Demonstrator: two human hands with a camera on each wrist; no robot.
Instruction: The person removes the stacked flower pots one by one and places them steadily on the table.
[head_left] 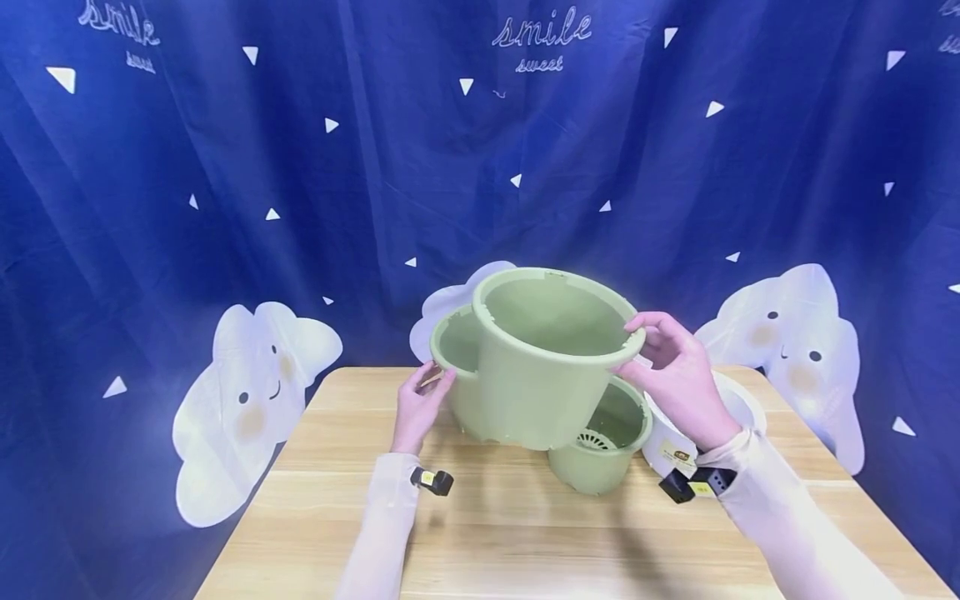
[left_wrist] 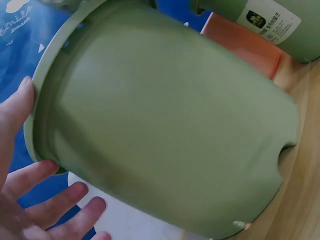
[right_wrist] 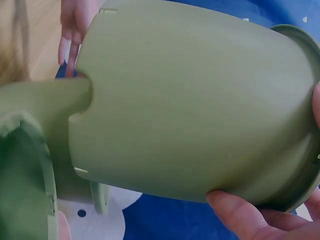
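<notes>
In the head view, my right hand (head_left: 678,379) grips the rim of a large light-green plant pot (head_left: 551,400), which is raised above the table with its mouth tilted towards me. To its left, another green plant pot (head_left: 461,392) is partly hidden behind it. My left hand (head_left: 422,408) holds that pot by the rim, thumb and index finger at the edge, other fingers (left_wrist: 75,215) spread below. A smaller green pot (head_left: 592,467) with a slotted bottom stands on the table, partly covered by the large one. Whether the two held pots touch is unclear.
Behind my right hand is a white pot (head_left: 667,446) with a label. The wooden table (head_left: 315,517) ends at a blue curtain (head_left: 375,167) with cloud prints. In the left wrist view, an orange-red object (left_wrist: 245,45) sits beside a labelled green pot (left_wrist: 285,22).
</notes>
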